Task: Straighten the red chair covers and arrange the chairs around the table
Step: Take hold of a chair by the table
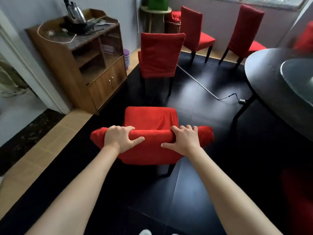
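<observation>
The round dark counter (264, 77) fills the right edge of the view, a glass turntable (298, 78) lying on top of it, and a wooden cabinet (94, 73) stands against the left wall with a steel kettle (75, 13) on its top. Four red-covered chairs are in plain sight: the nearest chair (150, 133) stands on the black floor (194, 184) directly below the camera, its seat facing away; a second chair (160, 55) stands beyond it with its back turned to the camera; two more — a third chair (193, 29) and a fourth chair (243, 29) — stand further off near the window wall, apart from the counter. Both hands sit on the top rail of the nearest chair's backrest. The left hand (120, 138) grips the rail left of centre, fingers curled over the far side and thumb along the near face; the right hand (183, 138) grips it right of centre in the same way. The red cover (147, 153) bulges out past each hand at the rail's ends. A thin cable (227, 97) trails across the floor toward the counter's leg.
</observation>
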`<state>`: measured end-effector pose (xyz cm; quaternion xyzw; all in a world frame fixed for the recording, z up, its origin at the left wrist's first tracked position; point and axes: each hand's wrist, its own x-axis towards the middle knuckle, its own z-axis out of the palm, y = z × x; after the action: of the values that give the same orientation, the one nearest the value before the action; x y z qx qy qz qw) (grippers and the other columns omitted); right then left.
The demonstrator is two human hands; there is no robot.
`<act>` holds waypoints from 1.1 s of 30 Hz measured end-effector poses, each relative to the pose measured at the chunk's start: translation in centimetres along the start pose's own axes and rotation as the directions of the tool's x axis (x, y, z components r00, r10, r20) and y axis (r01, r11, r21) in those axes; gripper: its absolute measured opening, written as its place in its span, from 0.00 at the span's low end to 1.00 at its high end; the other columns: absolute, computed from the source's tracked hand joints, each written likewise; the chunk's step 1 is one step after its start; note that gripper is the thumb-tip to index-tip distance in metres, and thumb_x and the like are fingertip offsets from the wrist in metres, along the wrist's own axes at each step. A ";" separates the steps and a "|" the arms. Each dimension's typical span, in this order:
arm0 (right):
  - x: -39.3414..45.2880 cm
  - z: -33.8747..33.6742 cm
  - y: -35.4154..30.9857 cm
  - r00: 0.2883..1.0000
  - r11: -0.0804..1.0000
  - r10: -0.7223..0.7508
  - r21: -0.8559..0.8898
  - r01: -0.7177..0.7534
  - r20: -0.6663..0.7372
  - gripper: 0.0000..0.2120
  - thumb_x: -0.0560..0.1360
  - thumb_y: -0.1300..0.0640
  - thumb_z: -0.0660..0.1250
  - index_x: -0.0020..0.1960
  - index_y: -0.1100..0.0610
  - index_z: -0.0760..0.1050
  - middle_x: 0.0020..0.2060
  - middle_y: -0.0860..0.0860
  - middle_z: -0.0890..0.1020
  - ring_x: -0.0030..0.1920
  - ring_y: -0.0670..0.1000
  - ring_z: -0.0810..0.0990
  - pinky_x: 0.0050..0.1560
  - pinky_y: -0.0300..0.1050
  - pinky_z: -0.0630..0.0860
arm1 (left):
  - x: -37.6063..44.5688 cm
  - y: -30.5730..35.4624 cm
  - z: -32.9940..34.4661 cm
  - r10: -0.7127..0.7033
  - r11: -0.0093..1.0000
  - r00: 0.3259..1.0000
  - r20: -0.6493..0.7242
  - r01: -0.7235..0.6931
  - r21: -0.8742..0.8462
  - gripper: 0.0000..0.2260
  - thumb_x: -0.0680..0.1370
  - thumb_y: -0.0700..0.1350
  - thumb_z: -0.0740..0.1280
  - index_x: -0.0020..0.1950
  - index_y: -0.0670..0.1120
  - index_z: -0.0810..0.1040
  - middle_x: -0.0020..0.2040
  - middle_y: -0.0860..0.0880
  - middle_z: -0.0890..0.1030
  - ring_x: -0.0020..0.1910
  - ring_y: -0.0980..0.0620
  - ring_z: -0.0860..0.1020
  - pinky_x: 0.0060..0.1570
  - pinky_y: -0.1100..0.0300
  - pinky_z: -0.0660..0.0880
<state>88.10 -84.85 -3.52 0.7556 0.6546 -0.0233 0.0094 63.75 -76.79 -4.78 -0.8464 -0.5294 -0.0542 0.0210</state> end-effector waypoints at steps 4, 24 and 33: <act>-2.5 0.4 -1.5 0.999 0.998 0.053 0.020 -0.052 -0.012 0.40 0.59 0.19 0.55 0.57 0.47 0.73 0.52 0.51 0.80 0.56 0.58 0.74 0.61 0.59 0.63 | -1.1 -0.7 -0.5 0.016 0.998 0.999 -0.029 -0.017 -0.057 0.43 0.63 0.78 0.43 0.61 0.55 0.79 0.48 0.49 0.85 0.50 0.46 0.81 0.53 0.55 0.72; -8.7 0.7 -9.6 0.924 0.928 0.372 0.065 -0.367 -0.090 0.39 0.57 0.20 0.54 0.53 0.47 0.75 0.48 0.51 0.81 0.52 0.58 0.76 0.58 0.56 0.64 | -1.8 -5.4 -0.7 0.254 0.962 0.965 -0.061 -0.259 -0.089 0.43 0.61 0.77 0.42 0.60 0.56 0.81 0.46 0.48 0.85 0.48 0.45 0.80 0.51 0.55 0.71; -10.4 0.8 -14.3 0.857 0.859 0.512 0.071 -0.507 -0.068 0.37 0.59 0.20 0.58 0.51 0.49 0.74 0.48 0.51 0.81 0.52 0.58 0.75 0.57 0.56 0.65 | -0.8 -8.0 -0.4 0.406 0.902 0.909 -0.098 -0.415 -0.120 0.42 0.63 0.76 0.44 0.57 0.53 0.82 0.43 0.47 0.84 0.45 0.44 0.80 0.49 0.55 0.71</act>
<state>72.44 -93.15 -3.61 0.9021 0.4304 -0.0047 -0.0316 56.17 -74.08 -4.61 -0.9359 -0.3331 -0.1146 -0.0078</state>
